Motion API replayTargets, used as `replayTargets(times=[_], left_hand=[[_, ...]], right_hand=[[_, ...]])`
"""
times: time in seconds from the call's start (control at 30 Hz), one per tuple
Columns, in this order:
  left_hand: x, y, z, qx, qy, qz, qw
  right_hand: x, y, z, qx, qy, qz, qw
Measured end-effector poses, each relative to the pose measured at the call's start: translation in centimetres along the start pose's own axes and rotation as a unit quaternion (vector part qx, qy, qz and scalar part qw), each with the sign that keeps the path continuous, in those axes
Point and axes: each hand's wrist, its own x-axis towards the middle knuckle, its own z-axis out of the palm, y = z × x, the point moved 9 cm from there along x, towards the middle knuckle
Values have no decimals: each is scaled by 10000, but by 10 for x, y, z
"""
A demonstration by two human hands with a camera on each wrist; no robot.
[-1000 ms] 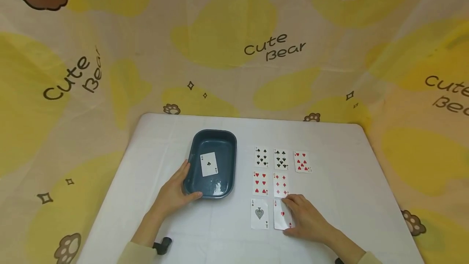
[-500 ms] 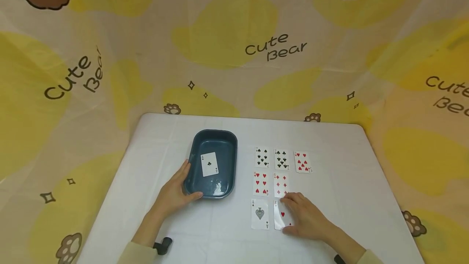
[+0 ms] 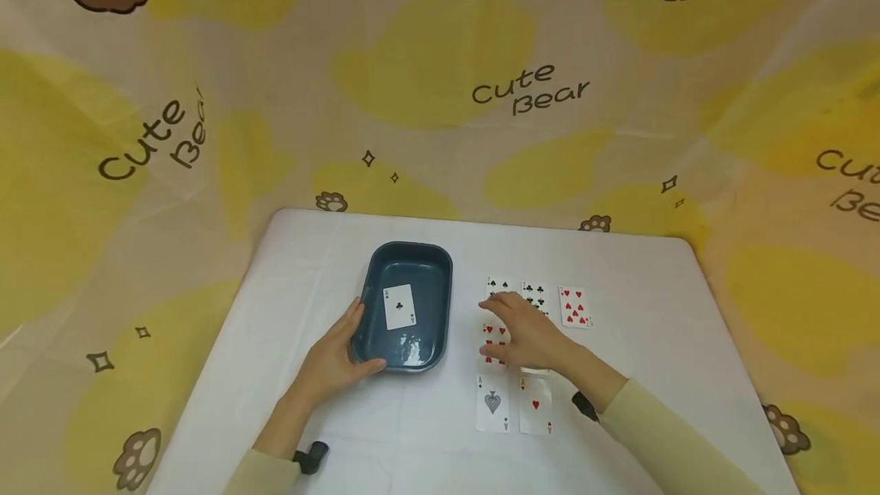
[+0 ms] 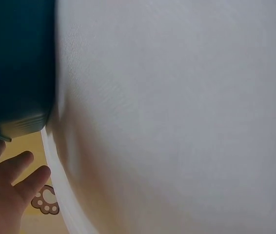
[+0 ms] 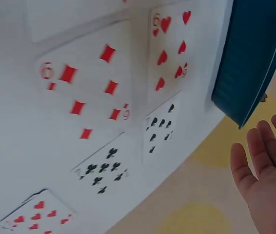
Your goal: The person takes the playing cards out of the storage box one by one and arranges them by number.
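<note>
A dark blue rectangular tray (image 3: 435, 289) stands left of the middle, with an ace of clubs (image 3: 399, 306) lying face up in it. My left hand (image 3: 330, 365) rests at its near left corner, thumb along the front and fingers at the left side. In the left wrist view, several fingertips spread below the rim. My right hand (image 3: 525, 333) is above the laid-out cards with nothing between its fingers. Under it lie the six of hearts (image 5: 169, 51) and six of diamonds (image 5: 87, 85). Nearer me are the ace of spades (image 3: 492, 403) and ace of hearts (image 3: 535, 405).
A far row holds the seven of spades (image 3: 499, 283), seven of clubs (image 3: 535, 289) and seven of hearts (image 3: 574, 306). The white table (image 3: 646, 373) ends at a patterned yellow cloth (image 3: 426, 59). Black wrist straps are on both arms.
My right hand has left the ace of hearts and moved up and to the left, over the sixes. That ace stays on the table. The left hand keeps its place at the tray.
</note>
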Motion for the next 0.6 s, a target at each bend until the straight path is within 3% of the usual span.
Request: replayTargets(times=[0.13, 0.37, 0.5, 0.6], left_hand=[[0, 2, -1, -15, 70, 57, 10000], [1, 1, -2, -3, 25, 44, 10000], [0, 2, -2, -23, 31, 93, 9999], [-1, 3, -2, -27, 29, 163, 9999]], right_hand=[[41, -13, 3, 16, 58, -56, 10000], [96, -53, 22, 71, 38, -654, 9978], [120, -55, 40, 232, -113, -450, 9987], [134, -55, 54, -19, -270, -298, 9992]])
